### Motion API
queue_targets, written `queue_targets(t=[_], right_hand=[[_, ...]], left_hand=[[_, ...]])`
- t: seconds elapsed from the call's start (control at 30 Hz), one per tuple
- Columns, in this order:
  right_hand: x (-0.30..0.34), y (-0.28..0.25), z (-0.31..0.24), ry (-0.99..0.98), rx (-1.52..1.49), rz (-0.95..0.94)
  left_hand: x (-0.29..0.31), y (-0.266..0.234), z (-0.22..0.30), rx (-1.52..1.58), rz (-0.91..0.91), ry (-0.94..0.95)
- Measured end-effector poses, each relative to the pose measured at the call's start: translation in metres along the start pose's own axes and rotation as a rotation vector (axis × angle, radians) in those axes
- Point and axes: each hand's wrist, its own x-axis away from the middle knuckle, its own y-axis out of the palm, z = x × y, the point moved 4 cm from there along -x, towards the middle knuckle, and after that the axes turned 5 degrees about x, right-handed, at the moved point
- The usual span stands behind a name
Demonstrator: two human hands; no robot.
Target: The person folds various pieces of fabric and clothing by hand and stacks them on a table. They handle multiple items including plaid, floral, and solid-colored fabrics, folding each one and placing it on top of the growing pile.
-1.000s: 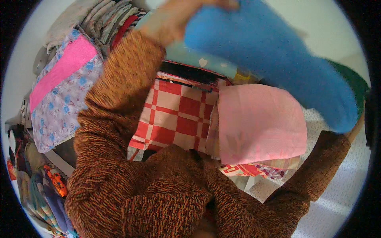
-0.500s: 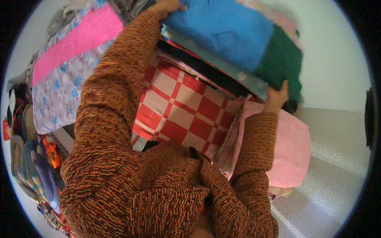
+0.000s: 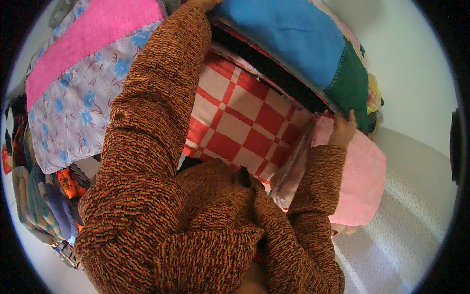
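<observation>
A blue cloth (image 3: 289, 36) with a dark green end panel (image 3: 352, 88) lies over the top of a stack at the far side. My left hand (image 3: 204, 4), partly cut off by the upper rim, is closed at the cloth's left corner. At the green end's near corner, my right hand (image 3: 345, 128) has its thumb and fingers closed on the edge. Both arms, in brown knitted sleeves, reach forward. Between them lies a red and pale checked cloth (image 3: 235, 117), lower than the blue one. Beneath the blue cloth's front edge runs a black strip (image 3: 274, 63).
Left of my arm is a floral cloth (image 3: 73, 122) with a pink band (image 3: 98, 36). Folded clothes (image 3: 41, 206) are piled at the far left. A pink cloth (image 3: 360, 181) drapes beside my right forearm. A pale wall (image 3: 416, 73) stands on the right.
The blue and green cloth's front edge has come down, covering its pale underside. My right hand has shifted slightly down. The view has moved, and a yellowish item shows beside the green end.
</observation>
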Motion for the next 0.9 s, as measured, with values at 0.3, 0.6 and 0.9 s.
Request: queue_targets(t=[0.3, 0.6, 0.9], right_hand=[[0.02, -0.009, -0.06, 0.015, -0.58, -0.142], [0.172, -0.101, -0.035, 0.417, -1.013, -0.131], [0.322, -0.195, 0.064, 0.588, -0.891, 0.404]], left_hand=[[-0.06, -0.017, -0.146, 0.439, 0.008, 0.333], [0.172, 0.142, 0.046, -0.458, 0.353, 0.535], [0.37, 0.375, 0.058, 0.34, -0.593, 0.001]])
